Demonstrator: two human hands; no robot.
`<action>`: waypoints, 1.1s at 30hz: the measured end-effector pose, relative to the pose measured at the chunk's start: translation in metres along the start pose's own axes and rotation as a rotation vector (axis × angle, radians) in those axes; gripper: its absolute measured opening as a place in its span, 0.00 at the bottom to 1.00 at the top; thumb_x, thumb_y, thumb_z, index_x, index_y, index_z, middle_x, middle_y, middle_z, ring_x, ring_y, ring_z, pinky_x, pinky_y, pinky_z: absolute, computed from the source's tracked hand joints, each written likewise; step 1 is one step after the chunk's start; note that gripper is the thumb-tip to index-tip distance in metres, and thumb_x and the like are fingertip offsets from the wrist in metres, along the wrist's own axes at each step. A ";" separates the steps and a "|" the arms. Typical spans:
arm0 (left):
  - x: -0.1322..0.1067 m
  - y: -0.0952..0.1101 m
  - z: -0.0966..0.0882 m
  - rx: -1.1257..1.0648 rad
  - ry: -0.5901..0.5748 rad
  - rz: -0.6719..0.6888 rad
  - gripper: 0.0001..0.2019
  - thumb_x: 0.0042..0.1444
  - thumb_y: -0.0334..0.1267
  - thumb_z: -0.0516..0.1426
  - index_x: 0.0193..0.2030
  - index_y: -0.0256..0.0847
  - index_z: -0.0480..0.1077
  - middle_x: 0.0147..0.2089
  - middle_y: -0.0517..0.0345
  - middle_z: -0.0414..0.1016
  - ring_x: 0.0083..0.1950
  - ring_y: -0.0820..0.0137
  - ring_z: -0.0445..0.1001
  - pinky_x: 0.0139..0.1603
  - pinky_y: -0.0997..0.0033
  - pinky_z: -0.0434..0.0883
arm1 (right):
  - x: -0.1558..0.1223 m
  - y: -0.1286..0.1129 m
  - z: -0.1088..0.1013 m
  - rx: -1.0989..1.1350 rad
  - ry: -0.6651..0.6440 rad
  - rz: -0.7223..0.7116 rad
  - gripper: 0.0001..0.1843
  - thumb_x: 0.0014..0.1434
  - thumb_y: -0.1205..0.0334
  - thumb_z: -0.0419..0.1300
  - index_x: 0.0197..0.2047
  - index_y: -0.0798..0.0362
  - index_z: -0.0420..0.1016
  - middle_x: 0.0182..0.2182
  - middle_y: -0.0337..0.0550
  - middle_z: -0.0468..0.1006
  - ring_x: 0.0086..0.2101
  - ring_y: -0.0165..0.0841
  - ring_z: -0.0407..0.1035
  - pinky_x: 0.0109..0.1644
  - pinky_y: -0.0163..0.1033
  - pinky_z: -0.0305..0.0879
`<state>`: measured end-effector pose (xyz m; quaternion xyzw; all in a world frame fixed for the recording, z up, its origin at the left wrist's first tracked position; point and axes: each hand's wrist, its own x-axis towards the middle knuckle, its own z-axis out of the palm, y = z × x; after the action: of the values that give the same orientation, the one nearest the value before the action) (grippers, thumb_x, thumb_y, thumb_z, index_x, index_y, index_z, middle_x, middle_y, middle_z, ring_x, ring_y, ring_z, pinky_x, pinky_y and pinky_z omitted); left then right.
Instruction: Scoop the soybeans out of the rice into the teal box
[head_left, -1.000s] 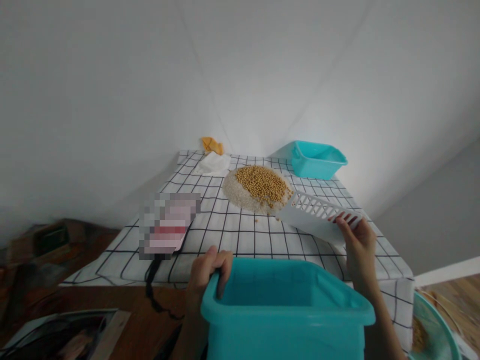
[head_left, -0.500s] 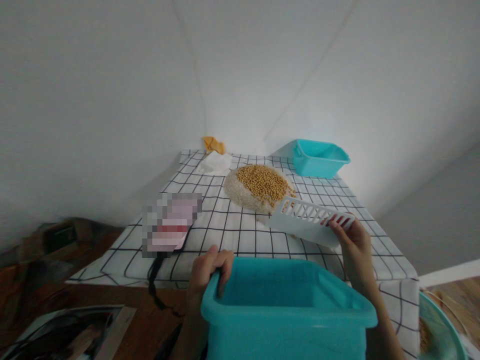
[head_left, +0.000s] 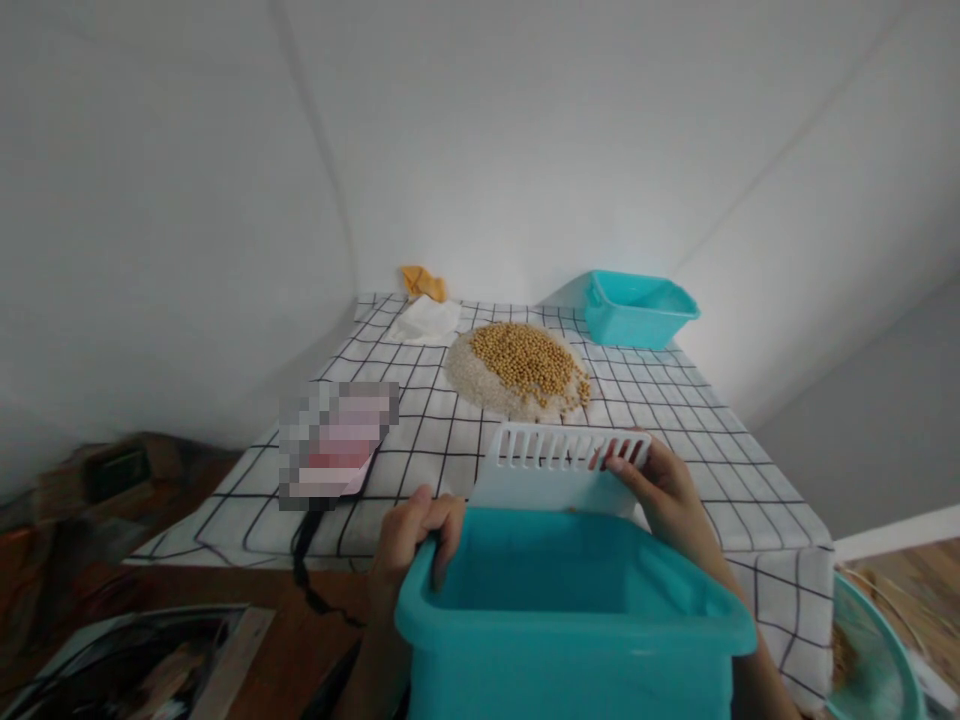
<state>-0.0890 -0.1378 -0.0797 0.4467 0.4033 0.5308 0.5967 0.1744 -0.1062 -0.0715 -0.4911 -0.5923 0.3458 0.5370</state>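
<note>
My left hand (head_left: pixel 424 535) is closed over the left rim of a turquoise plastic bin (head_left: pixel 577 660) at the table's front edge. My right hand (head_left: pixel 660 490) grips the right end of a white slotted plastic piece (head_left: pixel 555 480), fingers partly through its slots. That piece stands tilted just behind the bin's far rim, and its lower edge is hidden by the bin. Beyond it a pile of soybeans (head_left: pixel 525 360) lies on and beside pale rice-like grains (head_left: pixel 472 378) on the checked cloth (head_left: pixel 442 440).
Another turquoise bin (head_left: pixel 637 310) stands at the back right. A white cloth (head_left: pixel 426 318) and a yellow cloth (head_left: pixel 424 282) lie at the back left. A pink, blurred-out flat object (head_left: pixel 341 440) with a black strap is on the left. A tub (head_left: pixel 885 650) sits at the lower right.
My right hand has brought the white slotted piece left and nearer, from beside the pile to the bin's far rim. My left hand keeps its hold on the bin.
</note>
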 end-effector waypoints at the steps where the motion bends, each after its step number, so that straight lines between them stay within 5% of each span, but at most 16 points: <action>1: 0.000 -0.001 0.000 -0.022 0.001 -0.008 0.32 0.67 0.60 0.46 0.13 0.47 0.56 0.15 0.61 0.55 0.21 0.66 0.57 0.27 0.62 0.61 | 0.000 0.000 0.000 0.002 -0.006 0.012 0.14 0.58 0.47 0.69 0.33 0.49 0.77 0.28 0.39 0.76 0.30 0.36 0.69 0.35 0.39 0.68; 16: 0.000 -0.003 -0.002 -0.001 -0.016 -0.002 0.32 0.67 0.58 0.45 0.13 0.48 0.57 0.15 0.60 0.55 0.21 0.66 0.58 0.28 0.61 0.61 | -0.002 -0.010 -0.002 0.028 -0.072 -0.070 0.09 0.62 0.52 0.68 0.35 0.48 0.79 0.30 0.39 0.75 0.30 0.34 0.69 0.33 0.36 0.65; 24: -0.001 -0.005 -0.002 -0.057 -0.026 0.023 0.32 0.68 0.57 0.47 0.13 0.48 0.59 0.16 0.61 0.55 0.21 0.66 0.56 0.28 0.61 0.59 | -0.013 -0.002 -0.013 0.114 0.118 -0.002 0.07 0.61 0.53 0.69 0.39 0.46 0.80 0.33 0.38 0.79 0.32 0.34 0.70 0.36 0.37 0.65; 33: -0.001 -0.003 -0.007 0.018 -0.045 0.046 0.32 0.68 0.58 0.46 0.13 0.47 0.59 0.16 0.60 0.56 0.22 0.65 0.58 0.29 0.61 0.60 | 0.016 0.016 -0.008 0.108 0.370 -0.065 0.12 0.60 0.51 0.69 0.39 0.50 0.77 0.32 0.40 0.79 0.30 0.33 0.69 0.34 0.38 0.62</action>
<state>-0.0949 -0.1378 -0.0849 0.4732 0.3843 0.5304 0.5891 0.1868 -0.0873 -0.0800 -0.4977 -0.4795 0.2633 0.6731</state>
